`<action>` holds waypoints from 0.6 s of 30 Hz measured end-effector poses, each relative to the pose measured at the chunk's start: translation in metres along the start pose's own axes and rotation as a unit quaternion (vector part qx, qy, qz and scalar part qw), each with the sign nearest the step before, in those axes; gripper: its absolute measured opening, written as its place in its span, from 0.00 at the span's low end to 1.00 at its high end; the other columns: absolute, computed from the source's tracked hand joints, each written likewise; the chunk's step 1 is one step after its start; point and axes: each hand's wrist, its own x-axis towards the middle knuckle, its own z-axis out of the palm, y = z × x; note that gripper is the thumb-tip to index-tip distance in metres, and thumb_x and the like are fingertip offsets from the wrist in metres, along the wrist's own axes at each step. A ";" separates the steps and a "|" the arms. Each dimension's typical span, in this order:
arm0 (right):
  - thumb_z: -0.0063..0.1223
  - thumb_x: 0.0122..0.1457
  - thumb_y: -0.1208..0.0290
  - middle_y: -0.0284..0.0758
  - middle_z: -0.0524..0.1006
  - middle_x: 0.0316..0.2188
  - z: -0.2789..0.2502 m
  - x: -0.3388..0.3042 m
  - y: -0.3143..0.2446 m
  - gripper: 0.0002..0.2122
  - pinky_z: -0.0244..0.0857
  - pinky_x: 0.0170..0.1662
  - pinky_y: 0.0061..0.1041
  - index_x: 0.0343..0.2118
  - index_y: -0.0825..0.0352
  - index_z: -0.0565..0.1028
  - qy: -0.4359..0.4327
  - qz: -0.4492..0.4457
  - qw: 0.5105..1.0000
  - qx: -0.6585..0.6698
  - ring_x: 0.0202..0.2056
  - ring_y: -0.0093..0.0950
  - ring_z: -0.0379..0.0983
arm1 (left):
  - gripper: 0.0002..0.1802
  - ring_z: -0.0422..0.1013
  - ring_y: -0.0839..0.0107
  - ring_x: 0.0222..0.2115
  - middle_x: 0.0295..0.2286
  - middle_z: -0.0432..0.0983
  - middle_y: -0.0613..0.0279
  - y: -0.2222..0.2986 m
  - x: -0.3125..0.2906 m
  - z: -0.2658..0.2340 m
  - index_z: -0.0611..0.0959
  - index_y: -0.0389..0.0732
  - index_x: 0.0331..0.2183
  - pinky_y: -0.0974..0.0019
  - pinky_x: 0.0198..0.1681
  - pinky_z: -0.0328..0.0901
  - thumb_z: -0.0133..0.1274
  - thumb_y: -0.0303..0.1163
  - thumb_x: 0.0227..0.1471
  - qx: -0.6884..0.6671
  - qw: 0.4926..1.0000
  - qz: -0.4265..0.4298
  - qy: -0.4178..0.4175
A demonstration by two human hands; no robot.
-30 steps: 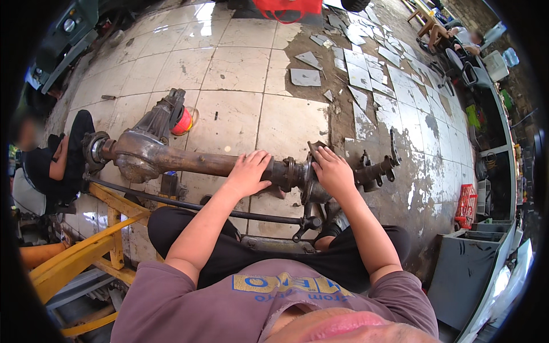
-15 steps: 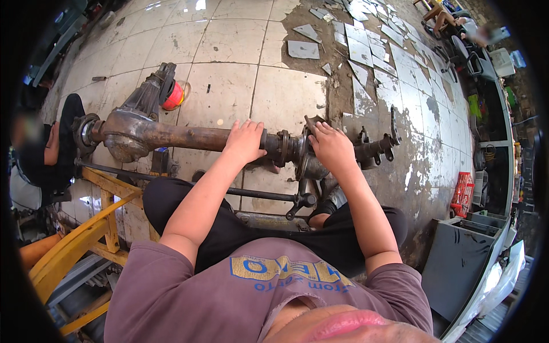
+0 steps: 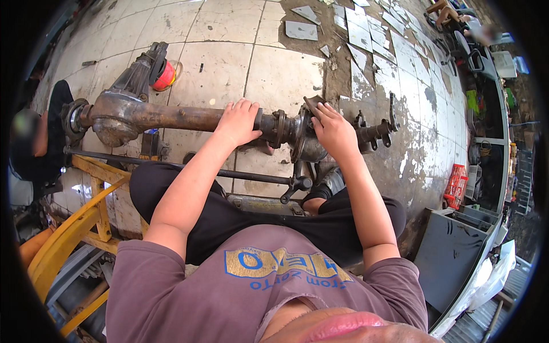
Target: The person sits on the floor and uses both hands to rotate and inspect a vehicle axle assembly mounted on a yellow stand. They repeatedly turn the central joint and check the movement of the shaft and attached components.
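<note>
A rusty vehicle axle housing (image 3: pixel 177 118) spans the space in front of me, its round differential bulge to the left. My left hand (image 3: pixel 238 121) lies across the axle tube near its right part, fingers stretched out. Farther right, my right hand (image 3: pixel 334 131) rests on the steering knuckle (image 3: pixel 309 147) at the axle's end, fingers extended beside a flat metal bracket (image 3: pixel 314 107). The undersides of both palms are hidden. Nearer to me, a long dark rod (image 3: pixel 246 175) runs below the axle and ends in a joint.
A yellow metal frame (image 3: pixel 68 240) stands at my left, and a seated person (image 3: pixel 34 143) is beyond it. A red roll (image 3: pixel 164 76) lies behind the differential. Broken tiles (image 3: pixel 358 43) cover part of the floor. On the right are a grey cabinet (image 3: pixel 449 246) and a red crate (image 3: pixel 456 186).
The view has shifted slightly, so the axle sits a little farther left and higher. Both hands stay at nearly the same places on the axle.
</note>
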 end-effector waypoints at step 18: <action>0.54 0.69 0.64 0.43 0.78 0.62 0.004 0.001 0.002 0.19 0.68 0.66 0.40 0.57 0.70 0.81 -0.061 0.006 0.997 -0.053 0.65 0.42 0.73 | 0.48 0.59 0.49 0.70 0.63 0.67 0.46 -0.002 -0.003 -0.003 0.67 0.40 0.67 0.42 0.73 0.54 0.69 0.49 0.54 0.007 1.000 0.006 0.006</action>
